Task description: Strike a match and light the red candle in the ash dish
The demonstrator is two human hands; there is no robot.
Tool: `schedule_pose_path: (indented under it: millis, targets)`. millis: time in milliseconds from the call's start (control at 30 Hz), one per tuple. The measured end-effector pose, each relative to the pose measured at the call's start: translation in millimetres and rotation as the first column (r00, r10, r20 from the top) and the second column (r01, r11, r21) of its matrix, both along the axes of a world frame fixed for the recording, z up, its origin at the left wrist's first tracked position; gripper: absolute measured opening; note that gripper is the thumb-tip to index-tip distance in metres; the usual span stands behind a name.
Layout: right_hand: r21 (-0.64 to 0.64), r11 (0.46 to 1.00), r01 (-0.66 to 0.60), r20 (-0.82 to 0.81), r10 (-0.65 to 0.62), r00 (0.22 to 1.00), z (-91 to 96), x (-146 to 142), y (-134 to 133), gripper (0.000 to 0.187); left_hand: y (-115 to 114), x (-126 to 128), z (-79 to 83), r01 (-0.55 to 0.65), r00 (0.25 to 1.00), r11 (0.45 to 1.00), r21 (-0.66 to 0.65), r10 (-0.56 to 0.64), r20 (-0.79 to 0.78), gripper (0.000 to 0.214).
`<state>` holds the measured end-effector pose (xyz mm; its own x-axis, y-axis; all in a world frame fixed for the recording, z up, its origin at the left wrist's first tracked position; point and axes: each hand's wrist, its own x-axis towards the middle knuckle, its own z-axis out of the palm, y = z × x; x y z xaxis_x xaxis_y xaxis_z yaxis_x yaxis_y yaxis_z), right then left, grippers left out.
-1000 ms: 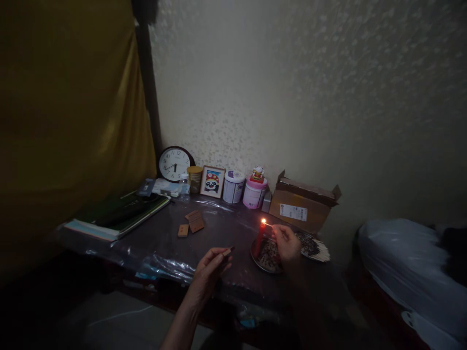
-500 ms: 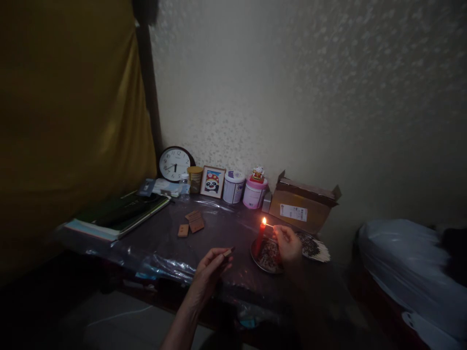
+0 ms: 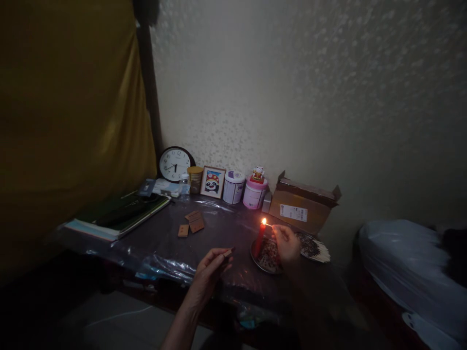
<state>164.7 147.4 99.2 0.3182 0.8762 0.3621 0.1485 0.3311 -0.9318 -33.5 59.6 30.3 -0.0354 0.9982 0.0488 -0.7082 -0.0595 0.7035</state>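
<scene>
A red candle (image 3: 260, 238) stands upright in a small round dish (image 3: 265, 257) on the dark table (image 3: 219, 233), with a flame at its top. My right hand (image 3: 286, 244) pinches a thin matchstick (image 3: 269, 224) whose tip is at the candle's flame. My left hand (image 3: 209, 272) is closed on a small matchbox (image 3: 228, 252), held just above the table's near edge, to the left of the dish.
Along the wall stand a round clock (image 3: 174, 164), a framed picture (image 3: 212, 182), two tins (image 3: 243, 189) and an open cardboard box (image 3: 304, 201). Books (image 3: 120, 216) lie at the left, small brown boxes (image 3: 191, 223) mid-table. A bed with white covering (image 3: 408, 272) is at the right.
My right hand has shifted very slightly; the match stays at the candle's flame. My left hand has not moved.
</scene>
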Motion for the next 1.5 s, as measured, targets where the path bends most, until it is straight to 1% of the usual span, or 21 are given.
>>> schedule_pose_path:
  millis: [333, 533, 800, 1000, 1367, 1500]
  targets:
    - [0.005, 1.000, -0.023, 0.013, 0.023, 1.000, -5.2, 1.5, 3.3, 0.030, 0.9, 0.2, -1.5, -0.001, 1.000, 1.000, -0.004, 0.001, 0.014, 0.019]
    - [0.008, 1.000, -0.007, 0.020, 0.007, 1.000, -4.8, 1.5, 3.0, 0.028, -1.0, 0.8, 2.1, -0.011, 1.000, 1.000, -0.017, 0.011, 0.010, 0.023]
    - [0.008, 1.000, -0.001, 0.027, 0.001, 1.000, -4.2, 2.3, 4.3, 0.031, -0.5, 0.7, 1.1, -0.001, 1.000, 1.000, 0.001, 0.001, 0.000, 0.021]
    - [0.004, 1.000, 0.013, 0.020, -0.013, 1.000, -4.2, 1.0, 4.3, 0.029, -0.7, 0.5, 1.1, 0.000, 1.000, 1.000, 0.004, 0.000, 0.001, 0.020]
    - [0.009, 1.000, 0.014, -0.040, -0.013, 0.999, 4.9, -4.0, -1.6, 0.033, 0.0, 0.7, 1.3, -0.002, 1.000, 1.000, 0.001, 0.002, 0.004, 0.020]
    - [0.007, 1.000, -0.008, -0.084, 0.009, 0.996, 13.5, 1.7, -4.3, 0.034, 0.4, 0.4, 0.9, 0.010, 1.000, 1.000, 0.002, -0.010, 0.008, 0.020]
